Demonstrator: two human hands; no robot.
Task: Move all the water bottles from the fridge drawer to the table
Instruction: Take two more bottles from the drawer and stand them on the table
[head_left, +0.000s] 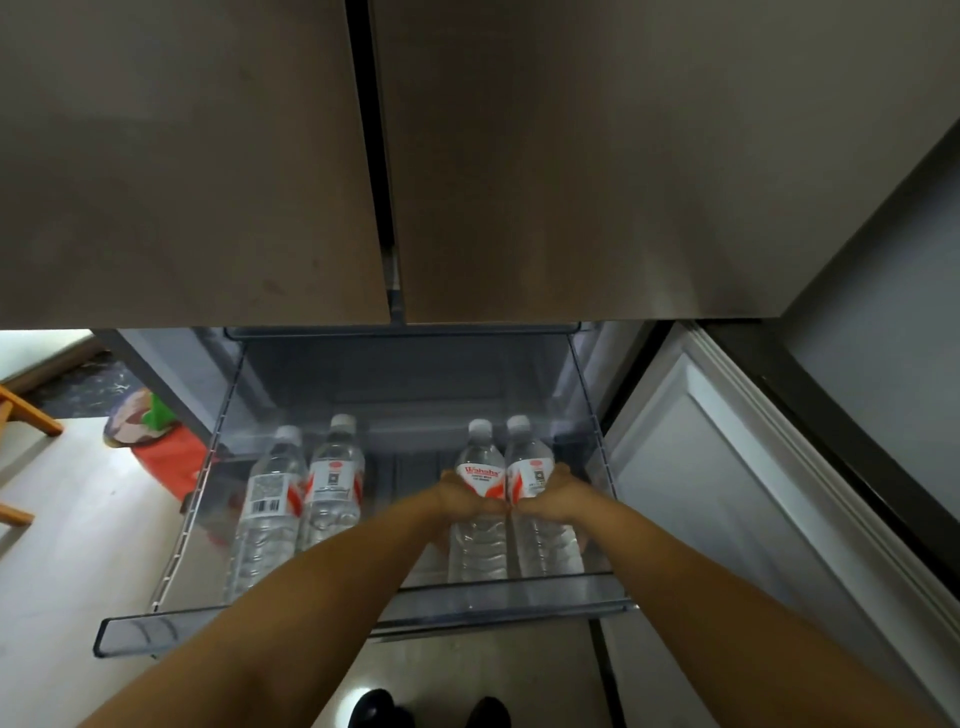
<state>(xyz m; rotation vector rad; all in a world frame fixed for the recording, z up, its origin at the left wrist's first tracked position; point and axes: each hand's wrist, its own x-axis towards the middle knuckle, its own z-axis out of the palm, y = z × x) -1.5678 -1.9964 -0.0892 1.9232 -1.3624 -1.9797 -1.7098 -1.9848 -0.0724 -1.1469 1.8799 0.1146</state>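
Note:
The clear plastic fridge drawer (363, 616) is pulled out below the closed fridge doors. Several clear water bottles with white caps and red-and-white labels lie in it. Two bottles lie side by side at the left, one (267, 509) beside the other (332, 486). Two more lie at the right. My left hand (460, 499) is wrapped around the inner right bottle (480, 545). My right hand (550, 501) is wrapped around the outer right bottle (540, 545). Both held bottles rest on the drawer floor, and my knuckles touch between them.
Grey fridge doors (467, 156) fill the top of the view. An opened lower door (727, 493) stands at the right. At the left are a wooden chair leg (31, 410), a red bag (171, 462) and light floor. My shoes (431, 709) stand below the drawer.

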